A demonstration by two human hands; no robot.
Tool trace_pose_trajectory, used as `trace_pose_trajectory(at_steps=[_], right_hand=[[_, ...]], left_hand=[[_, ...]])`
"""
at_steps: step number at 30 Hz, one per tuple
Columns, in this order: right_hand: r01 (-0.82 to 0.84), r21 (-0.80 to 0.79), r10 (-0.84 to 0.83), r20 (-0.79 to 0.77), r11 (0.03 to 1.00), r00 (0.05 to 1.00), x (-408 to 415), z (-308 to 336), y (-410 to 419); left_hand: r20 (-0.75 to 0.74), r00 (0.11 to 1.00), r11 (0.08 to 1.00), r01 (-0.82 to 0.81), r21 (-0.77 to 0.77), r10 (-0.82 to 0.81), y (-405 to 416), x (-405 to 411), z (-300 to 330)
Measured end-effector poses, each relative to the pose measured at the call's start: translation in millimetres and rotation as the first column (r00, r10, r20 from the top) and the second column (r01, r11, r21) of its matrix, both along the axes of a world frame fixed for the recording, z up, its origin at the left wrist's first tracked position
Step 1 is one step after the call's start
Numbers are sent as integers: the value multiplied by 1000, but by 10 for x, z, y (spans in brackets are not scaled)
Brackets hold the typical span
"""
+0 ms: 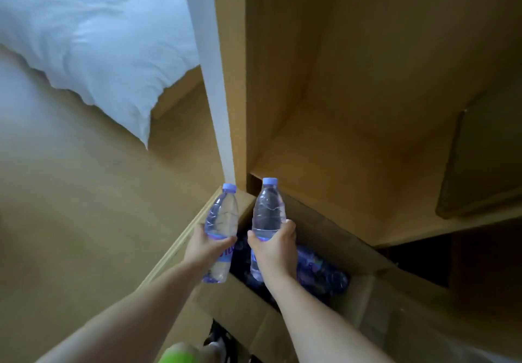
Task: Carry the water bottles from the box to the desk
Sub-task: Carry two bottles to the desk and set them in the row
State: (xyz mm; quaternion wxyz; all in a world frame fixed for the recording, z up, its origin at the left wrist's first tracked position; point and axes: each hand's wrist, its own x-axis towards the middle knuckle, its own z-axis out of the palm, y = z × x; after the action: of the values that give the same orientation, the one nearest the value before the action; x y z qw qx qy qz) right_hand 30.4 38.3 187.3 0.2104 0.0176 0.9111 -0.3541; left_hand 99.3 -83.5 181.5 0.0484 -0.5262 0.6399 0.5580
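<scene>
Two clear water bottles with pale purple caps are held upright above an open cardboard box [234,303] on the floor. My left hand [204,248] grips the left bottle [221,216] round its label. My right hand [275,245] grips the right bottle [268,210] round its middle. Inside the box lie several more bottles [319,271] with purple labels, dark and partly hidden by my arms. No desk top is recognisable in view.
A wooden cabinet or panel [353,94] rises right behind the box, with a white edge strip [214,80]. A bed with a white duvet [93,38] stands at the upper left. Wooden floor [70,207] spreads to the left. A green object [178,355] shows at the bottom edge.
</scene>
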Motion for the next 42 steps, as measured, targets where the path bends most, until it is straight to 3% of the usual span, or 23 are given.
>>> trace_pose_trajectory(at_steps=[6, 13, 27, 34, 39, 42], right_hand=[[-211, 80, 218, -97, 974, 971, 289, 664, -749], [-414, 59, 418, -138, 908, 898, 698, 1103, -2131], [-571, -96, 548, -192, 815, 814, 1865, 1814, -5290], [-677, -94, 637, -266, 730, 724, 1973, 1939, -6611], [-722, -100, 675, -289, 685, 679, 1907, 1851, -7804], [-757, -110, 705, -298, 645, 644, 1788, 1868, -8571]], left_hand=[[-99, 979, 979, -188, -81, 180, -658, 389, 706], [-193, 944, 946, -295, -135, 267, -1866, 1058, 1195], [-258, 774, 742, -631, -229, 578, -4879, 2678, 1931], [-294, 697, 654, -716, -242, 654, -5952, 2861, 2002], [-251, 673, 590, -735, -333, 696, -6937, 2817, 1984], [-264, 626, 556, -776, -297, 733, -7622, 2731, 2010]])
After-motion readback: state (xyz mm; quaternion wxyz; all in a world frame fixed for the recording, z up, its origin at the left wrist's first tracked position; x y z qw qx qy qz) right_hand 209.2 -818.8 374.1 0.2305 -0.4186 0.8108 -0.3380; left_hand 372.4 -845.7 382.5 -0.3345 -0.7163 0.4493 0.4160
